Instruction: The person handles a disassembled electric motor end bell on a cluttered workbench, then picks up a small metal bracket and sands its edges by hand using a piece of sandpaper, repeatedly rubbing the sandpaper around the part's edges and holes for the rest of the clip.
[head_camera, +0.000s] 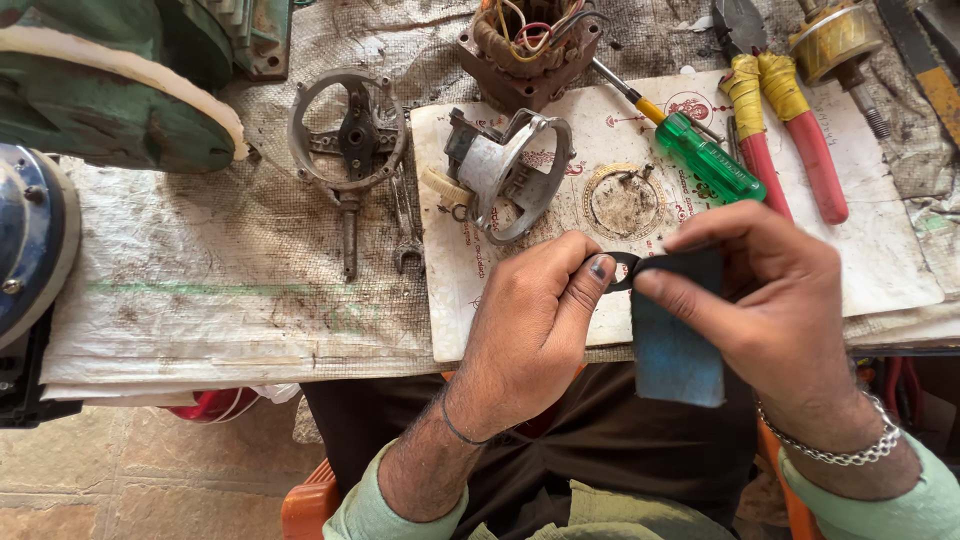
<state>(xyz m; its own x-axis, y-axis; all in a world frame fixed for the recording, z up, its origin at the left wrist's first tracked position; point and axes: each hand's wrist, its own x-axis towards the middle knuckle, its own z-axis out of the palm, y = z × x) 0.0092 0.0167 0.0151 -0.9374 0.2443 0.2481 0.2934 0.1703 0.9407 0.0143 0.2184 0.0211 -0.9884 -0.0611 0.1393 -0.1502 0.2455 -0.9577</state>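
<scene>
- While both hands pinch a small dark ring (622, 268), right hand (770, 300) also grips blue strip (672, 345), left hand (535, 320) closed.
- Worktop (220, 280): grimy woven sacking, stained paper sheet (880, 250).
- Tiled floor (150, 470) below.

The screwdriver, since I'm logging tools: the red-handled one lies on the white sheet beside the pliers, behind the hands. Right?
Not quite: the head view shows the screwdriver has a green handle, not red. It does lie on the white sheet beside the pliers, behind the hands.

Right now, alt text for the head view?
Left hand and right hand pinch a small dark ring against a blue abrasive sheet above a workbench with motor housing parts, a green screwdriver and red-handled pliers.
</scene>
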